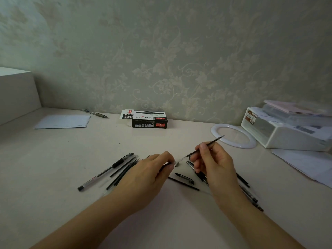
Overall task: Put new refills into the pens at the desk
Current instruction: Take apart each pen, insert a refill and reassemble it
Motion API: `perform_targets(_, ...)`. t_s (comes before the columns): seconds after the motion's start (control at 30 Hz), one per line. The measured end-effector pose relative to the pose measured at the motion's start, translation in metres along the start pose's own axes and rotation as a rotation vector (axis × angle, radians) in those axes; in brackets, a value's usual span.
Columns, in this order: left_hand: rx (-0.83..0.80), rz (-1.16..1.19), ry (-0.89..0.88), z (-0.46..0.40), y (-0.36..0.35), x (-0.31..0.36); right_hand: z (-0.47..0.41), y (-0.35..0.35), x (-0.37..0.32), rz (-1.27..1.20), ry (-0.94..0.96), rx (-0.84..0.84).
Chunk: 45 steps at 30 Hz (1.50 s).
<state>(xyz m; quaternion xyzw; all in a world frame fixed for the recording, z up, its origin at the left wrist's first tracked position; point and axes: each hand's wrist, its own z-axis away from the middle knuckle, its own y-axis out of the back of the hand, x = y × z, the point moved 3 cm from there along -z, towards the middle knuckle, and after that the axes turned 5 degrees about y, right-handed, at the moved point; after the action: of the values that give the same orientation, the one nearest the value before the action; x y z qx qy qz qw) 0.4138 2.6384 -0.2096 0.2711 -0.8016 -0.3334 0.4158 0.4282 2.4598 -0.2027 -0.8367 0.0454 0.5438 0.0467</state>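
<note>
Two hands are over the pale desk (pixel 53 159), which is the biggest thing in front of me, with the patterned wall behind it. At the far right stands a white storage box (pixel 280 133) with papers on top, and beside it lies a white ring (pixel 215 128). A black carton (pixel 149 121) sits near the wall, in the middle, and a sheet of paper (pixel 62 121) lies at the far left. Nearer to me, a bundle of loose refills (pixel 124 169) and a pen with a black grip (pixel 107 170) lie to the left of my left hand (pixel 152 169). More pens lie under and behind my right hand (pixel 213 164), partly covered by it. My right hand pinches a thin dark refill (pixel 213 141) between thumb and fingers. Its long axis runs from the upper right, where the tip points to the ring, down to the left toward my left hand. My left hand's fingers are curled around something small and dark, I think a pen barrel, but the fingers hide most of it. The clear lower end of the refill lies just beside those fingertips, so the left hand is the nearer one to receive it. I cannot tell whether the refill is already inside the barrel.
</note>
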Motion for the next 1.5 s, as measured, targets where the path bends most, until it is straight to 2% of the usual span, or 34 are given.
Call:
perform_targets(0.33,-0.006,-0.026,0.019,0.001,0.001,-0.001,0.0,0.001,-0.003,0.058,0.097,-0.02)
perform_targets(0.6,-0.011,0.016,0.01,0.0,0.0,0.0,0.0,0.0,0.0,-0.056,-0.018,-0.018)
perform_targets(0.73,0.009,0.051,-0.025,0.0,0.0,0.002,0.004,-0.007,0.0,-0.06,-0.059,-0.137)
perform_targets(0.83,0.034,0.084,-0.032,-0.001,-0.001,0.002,0.009,-0.016,0.0,0.136,-0.044,-0.286)
perform_targets(0.9,0.064,0.075,-0.005,-0.002,0.0,-0.001,0.008,-0.016,0.002,0.272,-0.007,-0.292)
perform_targets(1.0,0.101,0.048,0.053,-0.003,0.0,-0.008,-0.001,-0.009,0.0,0.722,0.282,-0.242)
perform_targets(1.07,0.113,0.029,0.085,-0.004,0.0,-0.011,-0.005,-0.012,0.003,1.002,0.445,-0.34)
perform_targets(1.13,0.127,0.025,0.098,-0.004,0.0,-0.013,-0.007,-0.017,0.009,1.151,0.506,-0.459)
perform_targets(1.23,0.134,0.023,0.106,-0.004,-0.001,-0.015,-0.006,-0.019,0.016,1.236,0.533,-0.569)
perform_targets(1.5,0.106,0.01,0.113,-0.004,-0.002,-0.014,-0.014,-0.02,0.022,1.342,0.468,-0.659)
